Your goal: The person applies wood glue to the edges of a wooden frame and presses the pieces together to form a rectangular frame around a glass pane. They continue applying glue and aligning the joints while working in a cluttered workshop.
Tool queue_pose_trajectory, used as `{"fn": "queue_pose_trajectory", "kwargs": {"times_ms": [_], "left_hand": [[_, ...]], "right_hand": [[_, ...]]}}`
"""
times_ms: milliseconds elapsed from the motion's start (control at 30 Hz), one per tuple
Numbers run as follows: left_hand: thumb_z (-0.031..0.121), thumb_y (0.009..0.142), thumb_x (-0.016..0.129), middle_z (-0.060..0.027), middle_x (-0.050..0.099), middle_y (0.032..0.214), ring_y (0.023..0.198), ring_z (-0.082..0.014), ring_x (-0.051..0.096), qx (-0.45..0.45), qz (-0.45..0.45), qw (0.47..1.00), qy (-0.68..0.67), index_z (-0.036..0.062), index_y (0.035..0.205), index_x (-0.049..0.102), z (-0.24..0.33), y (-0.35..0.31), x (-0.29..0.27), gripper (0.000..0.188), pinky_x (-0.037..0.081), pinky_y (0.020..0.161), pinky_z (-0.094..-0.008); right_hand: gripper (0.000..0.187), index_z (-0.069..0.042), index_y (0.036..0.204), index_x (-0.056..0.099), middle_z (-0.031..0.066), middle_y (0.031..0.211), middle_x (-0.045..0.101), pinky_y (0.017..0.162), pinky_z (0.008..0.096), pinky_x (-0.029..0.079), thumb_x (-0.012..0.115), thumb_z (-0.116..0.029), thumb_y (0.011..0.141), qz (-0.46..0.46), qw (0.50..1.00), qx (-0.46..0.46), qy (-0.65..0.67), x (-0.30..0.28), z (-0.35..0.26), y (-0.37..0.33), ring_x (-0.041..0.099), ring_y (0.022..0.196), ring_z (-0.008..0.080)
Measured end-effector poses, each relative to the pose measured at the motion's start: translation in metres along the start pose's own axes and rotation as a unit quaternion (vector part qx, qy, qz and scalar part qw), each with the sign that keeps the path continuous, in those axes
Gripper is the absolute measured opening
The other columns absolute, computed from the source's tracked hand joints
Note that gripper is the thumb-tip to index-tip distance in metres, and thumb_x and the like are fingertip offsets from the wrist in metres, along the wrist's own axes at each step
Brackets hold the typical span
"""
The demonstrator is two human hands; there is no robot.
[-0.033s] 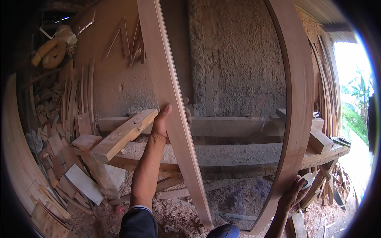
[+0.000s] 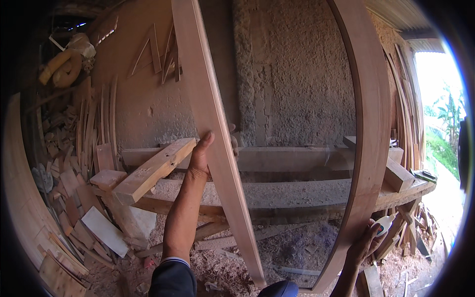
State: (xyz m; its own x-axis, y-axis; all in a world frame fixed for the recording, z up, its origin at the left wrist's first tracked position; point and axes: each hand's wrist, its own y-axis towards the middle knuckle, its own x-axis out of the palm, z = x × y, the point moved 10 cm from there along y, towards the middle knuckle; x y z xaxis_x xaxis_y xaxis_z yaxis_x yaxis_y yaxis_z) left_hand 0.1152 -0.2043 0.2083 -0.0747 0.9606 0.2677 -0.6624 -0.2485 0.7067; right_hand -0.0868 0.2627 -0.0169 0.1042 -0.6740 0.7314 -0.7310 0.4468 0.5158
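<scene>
A tall wooden frame (image 2: pixel 372 114) with a clear glass pane (image 2: pixel 297 119) in it stands upright before me. Around its left upright (image 2: pixel 213 106) my left hand (image 2: pixel 200 154) is closed, thumb on the near side; its fingertips show faintly behind the pane. At the lower right, my right hand (image 2: pixel 362 241) is closed round a small white plastic squeeze bottle (image 2: pixel 384 223) with a pointed nozzle. That hand lies against the outer edge of the right upright, and most of its fingers are hidden.
Behind the frame runs a rough wooden workbench (image 2: pixel 307 192) with thick beams. A squared timber (image 2: pixel 157 168) juts toward me at the left. Wood offcuts (image 2: pixel 74 198) pile up on the left, and shavings (image 2: pixel 222 270) cover the floor. Long strips (image 2: pixel 402 109) lean at the right wall.
</scene>
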Motion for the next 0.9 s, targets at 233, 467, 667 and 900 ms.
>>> {"fn": "queue_pose_trajectory", "kwargs": {"times_ms": [233, 467, 667, 900], "left_hand": [[0.051, 0.078, 0.073, -0.015, 0.066, 0.087, 0.07, -0.027, 0.07, -0.005, -0.019, 1.0, 0.008, -0.0028, 0.129, 0.051, -0.013, 0.01, 0.028, 0.077, 0.061, 0.059, -0.0414], [0.052, 0.076, 0.076, -0.0169, 0.066, 0.088, 0.073, -0.0254, 0.07, -0.019, -0.024, 0.999, 0.019, -0.002, 0.127, 0.053, -0.026, 0.019, 0.042, 0.078, 0.062, 0.063, -0.0381], [0.049, 0.077, 0.077, -0.0168, 0.066, 0.092, 0.073, -0.0258, 0.07, -0.032, -0.048, 0.998, 0.008, -0.0009, 0.128, 0.052, -0.036, 0.027, 0.06, 0.075, 0.062, 0.066, -0.0399], [0.053, 0.082, 0.068, -0.0137, 0.066, 0.093, 0.076, -0.0229, 0.069, -0.025, -0.065, 0.997, 0.028, -0.0025, 0.131, 0.05, -0.055, 0.037, 0.087, 0.076, 0.062, 0.063, -0.0369]], "right_hand": [[0.025, -0.005, 0.108, 0.054, 0.0041, 0.087, 0.066, 0.066, 0.0228, 0.051, 0.056, -0.029, 0.102, 0.016, 1.0, -0.003, 0.008, -0.015, -0.007, 0.006, 0.062, 0.075, 0.0086], [0.025, -0.005, 0.108, 0.052, 0.0033, 0.088, 0.065, 0.065, 0.0221, 0.05, 0.056, -0.029, 0.103, 0.003, 0.999, -0.003, 0.032, -0.023, -0.006, 0.013, 0.061, 0.074, 0.0076], [0.025, -0.006, 0.11, 0.053, 0.0024, 0.09, 0.064, 0.069, 0.0221, 0.049, 0.056, -0.029, 0.103, 0.026, 0.999, 0.005, 0.018, -0.04, -0.002, 0.018, 0.06, 0.079, 0.0068], [0.023, -0.005, 0.114, 0.049, 0.0042, 0.094, 0.061, 0.078, 0.0238, 0.049, 0.055, -0.024, 0.103, 0.084, 0.996, 0.024, -0.024, -0.08, 0.009, 0.027, 0.059, 0.084, 0.0093]]}}
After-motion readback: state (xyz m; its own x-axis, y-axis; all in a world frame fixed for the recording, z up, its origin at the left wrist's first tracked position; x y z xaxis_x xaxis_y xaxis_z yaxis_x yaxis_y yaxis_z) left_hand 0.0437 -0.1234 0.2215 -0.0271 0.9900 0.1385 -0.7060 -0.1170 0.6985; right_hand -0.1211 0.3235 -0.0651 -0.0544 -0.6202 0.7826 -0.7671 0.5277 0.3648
